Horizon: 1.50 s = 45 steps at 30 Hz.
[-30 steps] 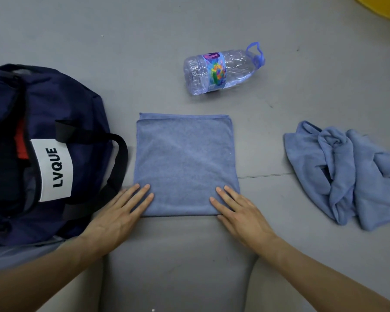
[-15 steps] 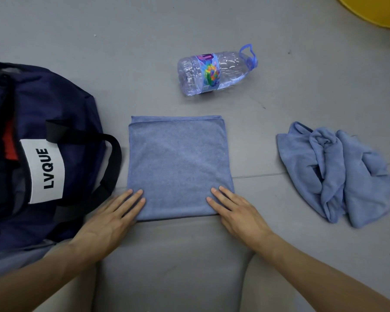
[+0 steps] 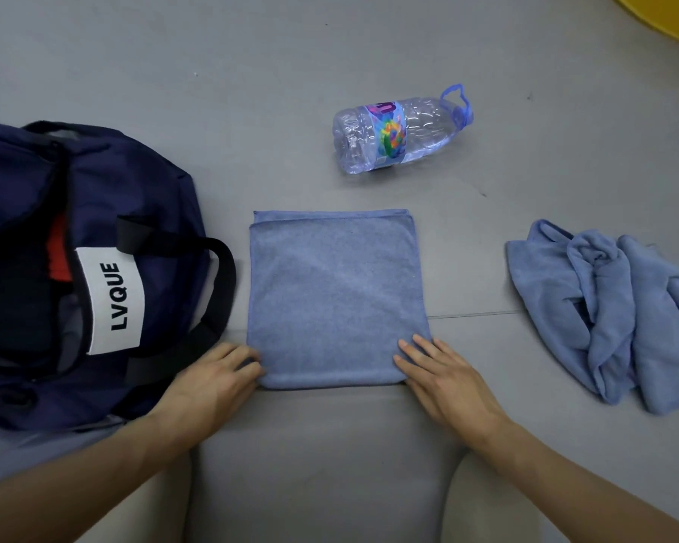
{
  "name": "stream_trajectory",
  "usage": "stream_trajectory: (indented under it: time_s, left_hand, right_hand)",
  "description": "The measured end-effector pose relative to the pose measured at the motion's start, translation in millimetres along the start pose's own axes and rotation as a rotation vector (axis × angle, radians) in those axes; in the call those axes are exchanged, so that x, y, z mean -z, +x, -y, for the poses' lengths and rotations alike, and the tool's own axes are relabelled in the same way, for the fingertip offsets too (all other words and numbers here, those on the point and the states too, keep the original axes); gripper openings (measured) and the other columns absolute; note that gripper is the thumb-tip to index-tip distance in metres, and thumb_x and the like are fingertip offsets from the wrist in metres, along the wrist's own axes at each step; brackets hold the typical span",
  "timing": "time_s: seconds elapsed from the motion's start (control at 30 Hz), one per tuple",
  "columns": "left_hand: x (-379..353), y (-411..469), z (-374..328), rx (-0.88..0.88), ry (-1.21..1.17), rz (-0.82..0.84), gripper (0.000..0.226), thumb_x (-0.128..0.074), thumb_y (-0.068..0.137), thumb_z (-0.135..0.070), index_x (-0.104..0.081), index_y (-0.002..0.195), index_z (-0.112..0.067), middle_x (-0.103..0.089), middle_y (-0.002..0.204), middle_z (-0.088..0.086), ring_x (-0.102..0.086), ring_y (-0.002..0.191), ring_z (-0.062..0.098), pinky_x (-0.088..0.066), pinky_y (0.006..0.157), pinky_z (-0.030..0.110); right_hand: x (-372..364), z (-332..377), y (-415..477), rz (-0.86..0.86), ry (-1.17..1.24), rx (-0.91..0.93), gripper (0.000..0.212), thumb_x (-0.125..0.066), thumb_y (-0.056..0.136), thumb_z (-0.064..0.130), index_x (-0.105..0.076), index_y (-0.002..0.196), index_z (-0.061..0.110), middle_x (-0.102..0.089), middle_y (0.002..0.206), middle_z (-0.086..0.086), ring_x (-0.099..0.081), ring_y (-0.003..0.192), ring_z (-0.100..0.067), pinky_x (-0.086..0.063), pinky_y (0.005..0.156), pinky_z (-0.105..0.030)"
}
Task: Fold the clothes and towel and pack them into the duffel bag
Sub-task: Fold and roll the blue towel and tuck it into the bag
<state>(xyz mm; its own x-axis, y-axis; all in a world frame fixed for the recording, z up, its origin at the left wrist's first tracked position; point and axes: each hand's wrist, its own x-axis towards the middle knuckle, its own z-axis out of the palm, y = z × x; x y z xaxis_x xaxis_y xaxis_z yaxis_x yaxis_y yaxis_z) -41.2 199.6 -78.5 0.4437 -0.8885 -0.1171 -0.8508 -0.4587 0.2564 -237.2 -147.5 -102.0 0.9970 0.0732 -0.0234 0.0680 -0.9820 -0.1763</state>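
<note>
A folded blue towel point(image 3: 338, 295) lies flat as a square on the grey floor in front of me. My left hand point(image 3: 216, 380) is at its near left corner, fingers curled round the edge with the tips hidden under the cloth. My right hand point(image 3: 443, 380) rests on the near right corner with its fingers straight. The navy duffel bag point(image 3: 134, 197) lies open at the left, showing a white LVQUE label, black straps, and red and dark items inside. A crumpled blue cloth point(image 3: 604, 307) lies at the right.
A clear plastic water bottle point(image 3: 396, 135) with a colourful label and blue handle lies on its side beyond the towel. A yellow object point(image 3: 675, 13) shows at the top right corner. A floor seam point(image 3: 475, 315) runs right from the towel.
My left hand's fingers, flat on the towel's corner before, have curled round its edge. My right hand stays flat on the other corner. The camera view shifted slightly.
</note>
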Motion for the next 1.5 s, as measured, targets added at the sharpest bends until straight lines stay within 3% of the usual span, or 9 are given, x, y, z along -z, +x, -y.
stream_trajectory:
  time_s: [0.27, 0.4, 0.47, 0.53, 0.63, 0.77, 0.93, 1.17, 1.5]
  left_hand:
    - [4, -25, -14, -0.153, -0.13, 0.328, 0.012, -0.056, 0.077, -0.045, -0.056, 0.076, -0.033, -0.054, 0.08, -0.015, -0.058, 0.063, 0.006, -0.051, 0.051, 0.024]
    - [18, -12, -19, -0.187, -0.111, 0.673, 0.033, -0.047, 0.084, -0.058, -0.059, 0.101, -0.032, -0.058, 0.103, -0.012, -0.06, 0.093, 0.006, -0.048, 0.08, 0.023]
    - [26, 9, -14, -0.163, -0.147, 0.556, 0.035, -0.047, 0.087, -0.062, -0.061, 0.105, -0.035, -0.06, 0.105, -0.015, -0.063, 0.093, 0.007, -0.052, 0.081, 0.025]
    - [30, 35, -3, -0.126, -0.125, 0.209, 0.038, -0.046, 0.091, -0.056, -0.067, 0.115, -0.035, -0.066, 0.108, -0.014, -0.067, 0.091, 0.009, -0.057, 0.077, 0.025]
    - [35, 78, 15, 0.047, -0.117, -0.024, 0.04, -0.052, 0.096, -0.034, -0.066, 0.13, -0.018, -0.068, 0.116, 0.002, -0.068, 0.098, 0.027, -0.055, 0.087, 0.034]
    - [36, 106, 32, 0.197, -0.14, 0.057, 0.046, -0.06, 0.095, -0.015, -0.058, 0.14, -0.023, -0.059, 0.135, 0.006, -0.056, 0.119, 0.032, -0.042, 0.105, 0.038]
    - [34, 97, 50, 0.28, -0.142, 0.103, 0.044, -0.058, 0.094, -0.011, -0.06, 0.136, -0.024, -0.057, 0.131, 0.001, -0.052, 0.12, 0.027, -0.048, 0.099, 0.043]
    - [38, 96, 49, 0.344, -0.06, 0.05, 0.02, -0.057, 0.096, -0.018, -0.064, 0.114, -0.015, -0.06, 0.112, 0.004, -0.052, 0.104, 0.027, -0.049, 0.081, 0.042]
    - [44, 91, 59, 0.255, 0.053, 0.003, 0.003, -0.067, 0.089, -0.01, -0.067, 0.091, -0.008, -0.066, 0.091, 0.011, -0.056, 0.079, 0.036, -0.045, 0.067, 0.042]
  right_hand:
    - [16, 30, -42, 0.175, 0.135, 0.054, 0.035, -0.055, 0.087, 0.037, -0.072, 0.116, 0.032, -0.065, 0.133, 0.006, -0.064, 0.113, -0.02, -0.053, 0.092, -0.034]
    - [28, 36, -48, 0.259, 0.165, 0.144, 0.033, -0.063, 0.085, 0.055, -0.074, 0.108, 0.033, -0.068, 0.127, 0.006, -0.066, 0.094, -0.018, -0.053, 0.081, -0.029]
    - [33, 31, -34, 0.252, 0.166, 0.151, 0.041, -0.058, 0.089, 0.06, -0.072, 0.116, 0.032, -0.069, 0.125, 0.008, -0.066, 0.089, -0.018, -0.055, 0.078, -0.028]
    - [35, 21, -5, 0.18, 0.16, 0.133, 0.044, -0.05, 0.096, 0.054, -0.066, 0.129, 0.03, -0.068, 0.128, 0.006, -0.067, 0.091, -0.019, -0.056, 0.079, -0.03]
    - [37, 3, 58, 0.062, 0.099, 0.053, 0.045, -0.041, 0.099, 0.044, -0.065, 0.132, 0.025, -0.068, 0.129, -0.003, -0.07, 0.093, -0.029, -0.058, 0.08, -0.037]
    - [41, -23, 134, 0.07, 0.009, -0.035, 0.04, -0.046, 0.099, 0.036, -0.064, 0.133, 0.024, -0.061, 0.138, -0.011, -0.063, 0.099, -0.039, -0.056, 0.084, -0.045]
    - [42, -38, 144, 0.312, -0.048, -0.04, 0.046, -0.047, 0.103, 0.034, -0.045, 0.148, 0.032, -0.038, 0.157, 0.0, -0.046, 0.127, -0.033, -0.045, 0.1, -0.045]
    - [49, -41, 137, 0.243, 0.149, -0.261, 0.05, -0.062, 0.093, 0.026, -0.052, 0.141, 0.025, -0.053, 0.136, -0.001, -0.048, 0.118, -0.03, -0.045, 0.095, -0.039]
    - [46, -38, 151, 0.2, 0.281, -0.443, 0.013, -0.062, 0.093, 0.025, -0.064, 0.105, 0.02, -0.057, 0.111, -0.002, -0.051, 0.109, -0.027, -0.038, 0.081, -0.03]
